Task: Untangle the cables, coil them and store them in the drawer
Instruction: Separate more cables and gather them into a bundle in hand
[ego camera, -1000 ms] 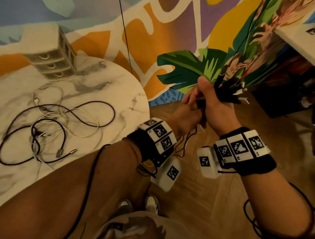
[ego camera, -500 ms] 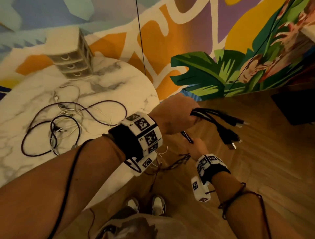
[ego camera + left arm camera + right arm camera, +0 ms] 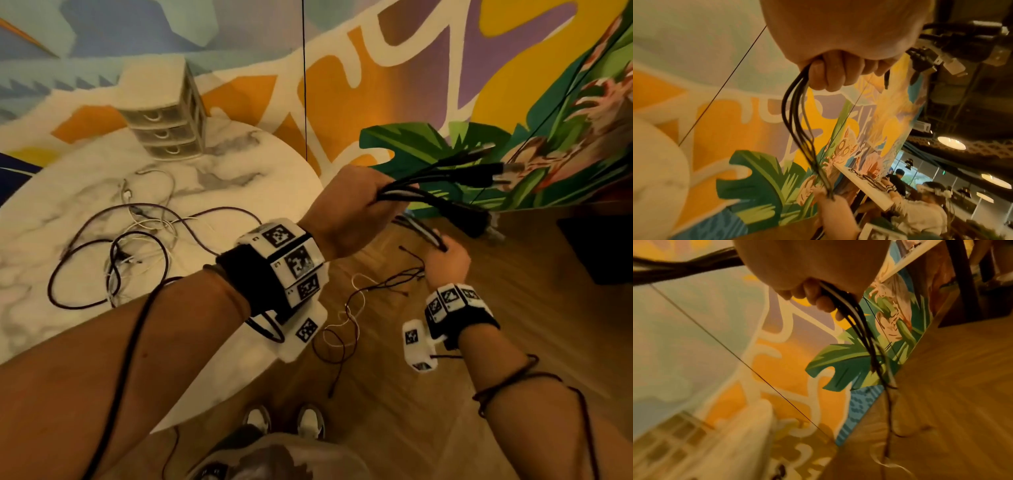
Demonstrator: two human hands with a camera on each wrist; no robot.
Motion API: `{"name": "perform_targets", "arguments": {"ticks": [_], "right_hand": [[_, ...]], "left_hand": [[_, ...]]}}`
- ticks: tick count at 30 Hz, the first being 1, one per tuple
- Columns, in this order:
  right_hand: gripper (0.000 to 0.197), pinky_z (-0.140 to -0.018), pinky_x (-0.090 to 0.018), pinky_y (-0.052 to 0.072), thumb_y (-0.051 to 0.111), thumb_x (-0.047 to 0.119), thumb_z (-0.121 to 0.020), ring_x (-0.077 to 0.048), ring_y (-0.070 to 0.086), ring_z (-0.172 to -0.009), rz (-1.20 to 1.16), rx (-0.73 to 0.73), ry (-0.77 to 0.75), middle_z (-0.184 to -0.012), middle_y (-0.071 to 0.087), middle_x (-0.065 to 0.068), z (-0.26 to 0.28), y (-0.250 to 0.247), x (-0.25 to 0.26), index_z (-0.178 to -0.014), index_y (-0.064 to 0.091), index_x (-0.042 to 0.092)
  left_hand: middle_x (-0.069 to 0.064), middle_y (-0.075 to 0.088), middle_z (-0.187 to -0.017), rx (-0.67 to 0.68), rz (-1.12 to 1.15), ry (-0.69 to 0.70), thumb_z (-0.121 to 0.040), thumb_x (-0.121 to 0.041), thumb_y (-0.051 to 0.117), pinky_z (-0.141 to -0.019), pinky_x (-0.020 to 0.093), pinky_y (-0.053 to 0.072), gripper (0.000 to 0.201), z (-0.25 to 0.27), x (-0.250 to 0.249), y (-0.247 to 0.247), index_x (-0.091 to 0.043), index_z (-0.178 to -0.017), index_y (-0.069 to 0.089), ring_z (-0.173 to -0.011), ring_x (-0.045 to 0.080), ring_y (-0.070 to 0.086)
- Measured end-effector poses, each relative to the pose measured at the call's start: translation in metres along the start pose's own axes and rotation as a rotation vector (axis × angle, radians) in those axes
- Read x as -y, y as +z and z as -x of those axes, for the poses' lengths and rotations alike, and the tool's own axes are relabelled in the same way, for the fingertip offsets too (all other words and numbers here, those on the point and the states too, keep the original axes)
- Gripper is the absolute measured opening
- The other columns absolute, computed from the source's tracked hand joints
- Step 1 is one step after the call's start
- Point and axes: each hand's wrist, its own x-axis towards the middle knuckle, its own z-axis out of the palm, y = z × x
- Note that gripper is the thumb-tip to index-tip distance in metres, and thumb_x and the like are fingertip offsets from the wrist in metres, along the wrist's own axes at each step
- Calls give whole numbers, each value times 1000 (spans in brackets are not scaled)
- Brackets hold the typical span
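**Bundle gathered, hands now pulling apart**

My left hand [image 3: 346, 209] is fisted round the cable bundle [image 3: 442, 192] just behind the plug ends [image 3: 493, 171], which fan out toward the mural wall [image 3: 376, 68]. My right hand [image 3: 443, 262] is closed on the same strands lower down, fingers [image 3: 823, 303] curled over them. A second ago both hands were clasped together at the plugs; since then the right has slid down and away, so the strands between the two grips run nearly straight. I read that as combing the cables out before coiling. Below the right hand the thin tails [image 3: 346, 315] hang in loops over the wood floor [image 3: 479, 394]; whether they're knotted is probably beyond this blur. More tangled cables [image 3: 113, 260] lie on the marble table [image 3: 239, 164], and the drawer unit [image 3: 164, 130] at its far edge looks closed.
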Motion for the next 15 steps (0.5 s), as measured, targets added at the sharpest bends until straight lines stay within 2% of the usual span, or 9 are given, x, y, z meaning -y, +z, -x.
{"name": "perform_targets", "arguments": {"ticks": [2, 4, 6, 8, 9, 10, 11, 13, 15], "right_hand": [[21, -78, -33, 45, 57, 6, -88, -31, 59, -95, 235, 128, -81, -100, 61, -13, 18, 0, -14, -107, 66, 6], [18, -74, -27, 44, 67, 9, -82, -26, 58, -93, 401, 371, -220, -97, 58, -6, 28, 0, -28, -99, 67, 12], [30, -77, -26, 45, 65, -2, -79, -17, 57, -94, 217, 557, -315, -99, 58, -2, 41, -2, -21, -102, 67, 17], [44, -82, -31, 47, 50, -9, -85, -11, 59, -99, -206, 711, -253, -111, 63, 1, 55, -11, 4, -104, 66, 28], [47, -82, -29, 47, 43, -7, -87, -8, 61, -97, -435, 782, -201, -110, 66, 3, 61, -14, 16, -104, 66, 30], [43, -80, -27, 48, 42, -3, -86, -8, 63, -96, -638, 834, -147, -108, 67, 2, 65, -19, 29, -108, 66, 24], [39, -78, -24, 50, 43, 5, -84, -11, 63, -97, -785, 855, -93, -109, 67, -2, 66, -21, 39, -116, 63, 14], [45, -86, -26, 52, 47, 24, -85, -17, 62, -108, -724, 824, -104, -117, 66, -10, 70, -23, 55, -124, 57, 4], [36, -96, -38, 49, 55, 36, -89, -19, 63, -108, -475, 795, -131, -111, 70, -8, 73, -19, 61, -109, 69, 10]], "left_hand": [[-10, 26, -44, -32, 205, -118, -95, -23, 50, -44, 23, 19, 45, 1, 4, 14, -15, -52, 42, -41, 7, 22], [-12, 25, -41, -49, 378, -241, -95, -25, 50, -44, 25, 17, 50, 2, 10, 30, -20, -47, 34, -38, 5, 20], [-10, 28, -35, -36, 432, -368, -96, -24, 51, -46, 27, 20, 53, 3, 17, 48, -21, -46, 33, -35, 5, 23], [-10, 38, -37, -2, 370, -459, -93, -21, 54, -48, 25, 29, 45, 4, 33, 66, -17, -49, 44, -37, 4, 35], [-11, 50, -46, 28, 328, -484, -91, -18, 56, -52, 22, 38, 33, 6, 44, 76, -12, -58, 55, -46, 5, 48], [-6, 63, -63, 60, 275, -491, -90, -16, 57, -61, 25, 48, 18, 9, 50, 82, -8, -76, 64, -62, 11, 60], [3, 69, -81, 83, 227, -481, -89, -14, 57, -73, 33, 53, 14, 12, 57, 88, -6, -95, 67, -79, 19, 65], [14, 68, -105, 112, 178, -423, -89, -8, 56, -89, 39, 50, 25, 21, 57, 94, -5, -113, 64, -100, 26, 63], [17, 62, -119, 160, 177, -341, -91, -5, 54, -101, 35, 43, 33, 29, 50, 98, -3, -123, 57, -114, 26, 57]]}}
